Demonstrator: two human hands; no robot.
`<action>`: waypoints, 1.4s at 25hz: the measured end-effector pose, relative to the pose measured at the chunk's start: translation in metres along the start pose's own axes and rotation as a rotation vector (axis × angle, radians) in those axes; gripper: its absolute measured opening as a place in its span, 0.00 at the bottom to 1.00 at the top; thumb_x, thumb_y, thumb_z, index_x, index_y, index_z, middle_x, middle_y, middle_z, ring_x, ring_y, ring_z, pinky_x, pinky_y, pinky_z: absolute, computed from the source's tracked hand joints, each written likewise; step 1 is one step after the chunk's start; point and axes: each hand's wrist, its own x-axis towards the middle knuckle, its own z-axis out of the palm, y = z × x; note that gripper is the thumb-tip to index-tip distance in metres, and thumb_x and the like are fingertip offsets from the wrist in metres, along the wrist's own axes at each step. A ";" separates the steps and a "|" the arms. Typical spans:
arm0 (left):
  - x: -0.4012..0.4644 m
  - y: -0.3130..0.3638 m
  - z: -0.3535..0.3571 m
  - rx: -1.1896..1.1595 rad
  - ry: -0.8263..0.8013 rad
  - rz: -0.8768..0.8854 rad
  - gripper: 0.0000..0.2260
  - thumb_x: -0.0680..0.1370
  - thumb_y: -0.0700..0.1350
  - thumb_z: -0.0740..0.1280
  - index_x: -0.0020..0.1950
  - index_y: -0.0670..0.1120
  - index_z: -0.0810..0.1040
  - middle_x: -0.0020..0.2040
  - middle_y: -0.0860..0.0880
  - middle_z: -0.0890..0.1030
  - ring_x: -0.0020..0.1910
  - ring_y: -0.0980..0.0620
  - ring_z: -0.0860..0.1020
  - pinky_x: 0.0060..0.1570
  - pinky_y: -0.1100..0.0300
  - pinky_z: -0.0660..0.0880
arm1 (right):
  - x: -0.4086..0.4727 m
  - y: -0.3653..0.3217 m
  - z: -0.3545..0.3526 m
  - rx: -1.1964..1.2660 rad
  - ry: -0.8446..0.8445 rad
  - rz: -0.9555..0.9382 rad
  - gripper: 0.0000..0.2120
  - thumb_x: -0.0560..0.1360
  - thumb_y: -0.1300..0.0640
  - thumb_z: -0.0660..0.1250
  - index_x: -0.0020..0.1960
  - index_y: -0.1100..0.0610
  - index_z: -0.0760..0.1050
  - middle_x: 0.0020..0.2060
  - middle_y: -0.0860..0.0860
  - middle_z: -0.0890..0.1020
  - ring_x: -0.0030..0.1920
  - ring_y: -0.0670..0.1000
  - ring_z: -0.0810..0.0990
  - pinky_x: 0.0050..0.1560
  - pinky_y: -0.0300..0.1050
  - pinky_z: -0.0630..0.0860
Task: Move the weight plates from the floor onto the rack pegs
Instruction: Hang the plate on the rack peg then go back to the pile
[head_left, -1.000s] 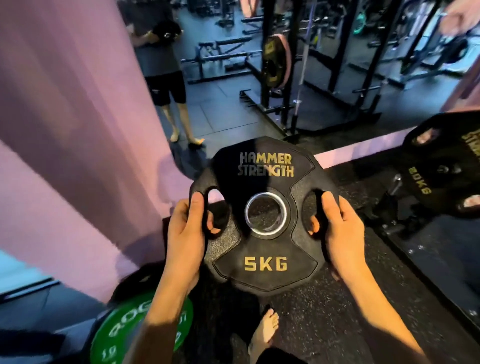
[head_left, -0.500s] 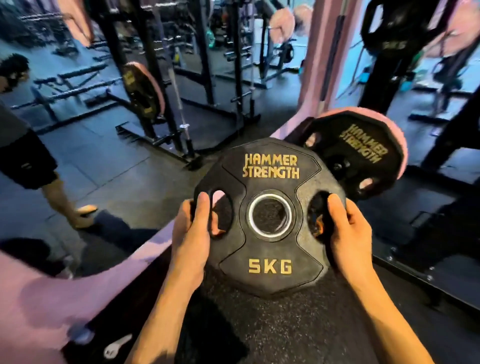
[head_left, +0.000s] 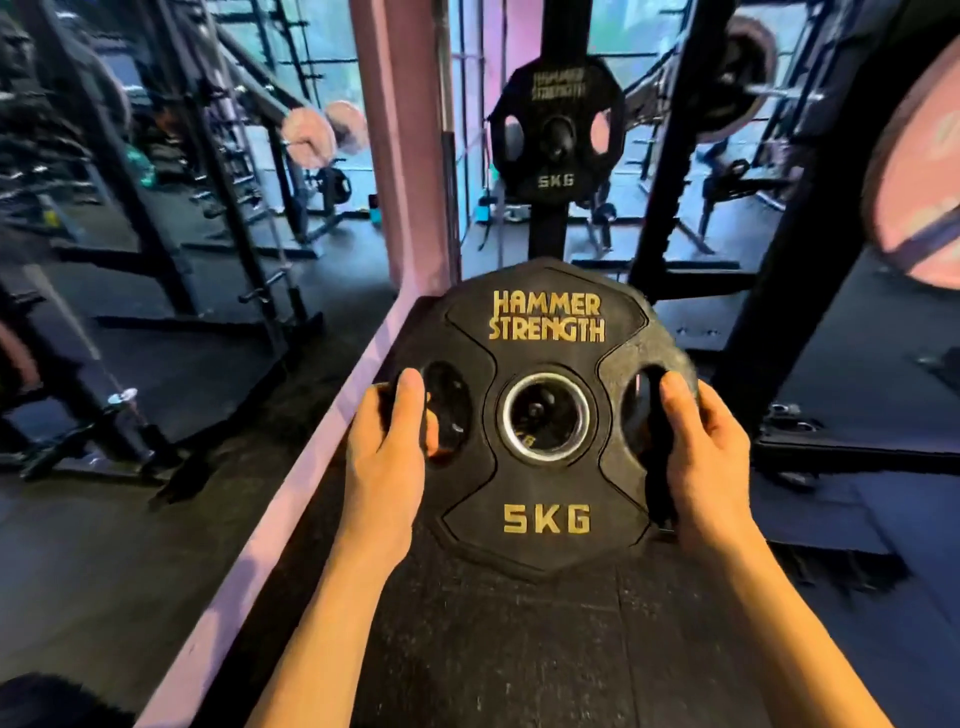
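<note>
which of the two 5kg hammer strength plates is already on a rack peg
The far 5 kg plate, hanging on the black rack post straight ahead. The near 5 kg plate is off the rack, gripped by the left hand and right hand.

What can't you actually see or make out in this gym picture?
- Fingers of the left hand and right hand, head view: curled behind the held 5 kg plate.
- Peg under the hung 5 kg plate: covered by that plate.
- Pink plate: cut off by the right edge.
- Racks at left: motion-blurred, details unreadable.
- Dark shape at the bottom-left corner: cut off, unidentifiable.
</note>
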 end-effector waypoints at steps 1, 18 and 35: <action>0.018 0.004 0.005 -0.001 -0.024 0.012 0.19 0.80 0.58 0.61 0.46 0.41 0.76 0.34 0.48 0.72 0.37 0.50 0.71 0.45 0.54 0.71 | 0.011 -0.004 0.007 0.021 0.027 -0.015 0.07 0.80 0.50 0.63 0.46 0.50 0.77 0.33 0.40 0.82 0.34 0.38 0.78 0.36 0.33 0.73; 0.281 0.065 0.181 -0.177 -0.048 0.143 0.11 0.80 0.58 0.63 0.41 0.55 0.75 0.37 0.52 0.78 0.44 0.48 0.77 0.56 0.41 0.76 | 0.308 -0.051 0.065 0.069 0.056 -0.248 0.10 0.80 0.49 0.63 0.49 0.56 0.77 0.38 0.53 0.78 0.38 0.49 0.74 0.36 0.39 0.73; 0.412 0.020 0.212 -0.020 -0.142 0.322 0.18 0.72 0.63 0.63 0.55 0.52 0.75 0.46 0.55 0.81 0.46 0.61 0.81 0.45 0.63 0.78 | 0.420 0.002 0.109 -0.012 0.053 -0.256 0.17 0.79 0.45 0.61 0.51 0.60 0.76 0.40 0.51 0.80 0.37 0.40 0.77 0.41 0.39 0.77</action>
